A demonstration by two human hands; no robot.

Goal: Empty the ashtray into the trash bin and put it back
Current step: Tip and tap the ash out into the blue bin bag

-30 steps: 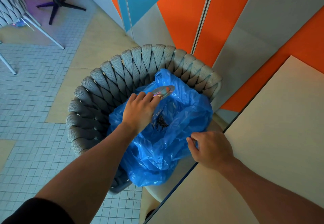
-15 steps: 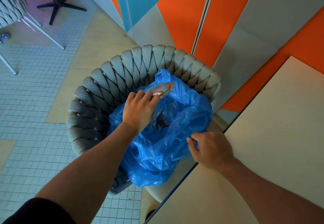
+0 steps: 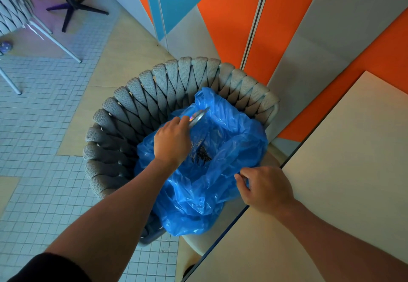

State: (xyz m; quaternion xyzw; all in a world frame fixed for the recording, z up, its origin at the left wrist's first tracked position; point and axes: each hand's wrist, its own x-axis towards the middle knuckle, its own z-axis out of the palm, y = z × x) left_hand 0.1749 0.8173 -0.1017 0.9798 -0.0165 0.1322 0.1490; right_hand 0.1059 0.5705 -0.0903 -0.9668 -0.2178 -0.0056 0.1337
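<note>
- My left hand (image 3: pixel 171 141) grips the tilted ashtray (image 3: pixel 198 117) over the blue bag (image 3: pixel 234 131)
- Dark ash (image 3: pixel 202 154) lies inside the bag
- My right hand (image 3: pixel 266 190) pinches the bag's edge beside the tabletop (image 3: pixel 344 171)

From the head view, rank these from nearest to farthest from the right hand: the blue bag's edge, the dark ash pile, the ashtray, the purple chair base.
1. Blue bag: its edge is pinched in the right hand.
2. Ash pile: inside the bag, up and left.
3. Ashtray: held tilted by the left hand, above the bag's far side.
4. Purple chair base: far upper left on the floor.
</note>
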